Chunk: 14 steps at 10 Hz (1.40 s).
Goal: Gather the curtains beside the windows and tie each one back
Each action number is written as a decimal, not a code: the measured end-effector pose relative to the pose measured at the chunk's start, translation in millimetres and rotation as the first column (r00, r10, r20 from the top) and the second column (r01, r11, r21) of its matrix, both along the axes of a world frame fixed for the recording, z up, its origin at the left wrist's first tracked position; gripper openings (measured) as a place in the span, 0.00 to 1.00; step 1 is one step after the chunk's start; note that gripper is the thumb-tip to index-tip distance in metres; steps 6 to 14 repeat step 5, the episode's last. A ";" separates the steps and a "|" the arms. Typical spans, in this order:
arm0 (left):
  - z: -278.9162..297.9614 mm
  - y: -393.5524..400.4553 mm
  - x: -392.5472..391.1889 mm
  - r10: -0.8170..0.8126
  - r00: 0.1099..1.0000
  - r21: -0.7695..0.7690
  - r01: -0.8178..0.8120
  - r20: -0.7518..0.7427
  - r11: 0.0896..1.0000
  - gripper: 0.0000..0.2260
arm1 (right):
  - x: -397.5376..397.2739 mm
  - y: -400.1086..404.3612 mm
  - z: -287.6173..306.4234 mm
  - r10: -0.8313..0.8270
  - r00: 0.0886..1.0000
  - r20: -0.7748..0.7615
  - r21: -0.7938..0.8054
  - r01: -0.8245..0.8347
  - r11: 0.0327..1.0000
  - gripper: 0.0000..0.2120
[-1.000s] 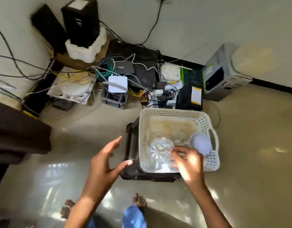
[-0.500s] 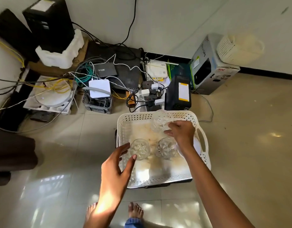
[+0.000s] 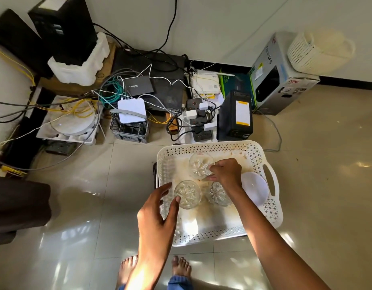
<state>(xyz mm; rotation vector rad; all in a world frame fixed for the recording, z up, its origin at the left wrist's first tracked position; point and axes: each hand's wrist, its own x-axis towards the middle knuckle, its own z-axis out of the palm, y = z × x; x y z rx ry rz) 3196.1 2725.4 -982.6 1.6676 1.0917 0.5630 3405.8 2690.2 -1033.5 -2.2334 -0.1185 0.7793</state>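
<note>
My right hand (image 3: 225, 171) has carried a glass bowl (image 3: 200, 167) toward the basket's (image 3: 270, 214) 12 o'clock side, pinching its rim; my left hand (image 3: 157, 214) hangs loose, thumb touching another bowl (image 3: 187, 193). No curtains in sight, so tying hasn't begun. Cables (image 3: 109, 95) crowd 11 o'clock.

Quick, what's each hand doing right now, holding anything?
Left hand: open, thumb touching the near glass bowl, not gripping it.
Right hand: pinching the far glass bowl by its rim.
</note>
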 end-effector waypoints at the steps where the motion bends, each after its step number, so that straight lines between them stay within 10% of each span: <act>1: -2.1 2.2 -1.2 -0.009 1.000 0.017 0.009 0.001 1.000 0.15 | -0.9 1.1 -4.3 0.050 0.997 0.066 -0.052 -0.046 0.998 0.13; 14: 3.0 2.6 -21.5 0.040 0.999 0.024 -0.039 -0.013 0.999 0.15 | -14.7 -3.9 2.0 0.052 0.968 0.246 -0.069 -0.036 0.997 0.07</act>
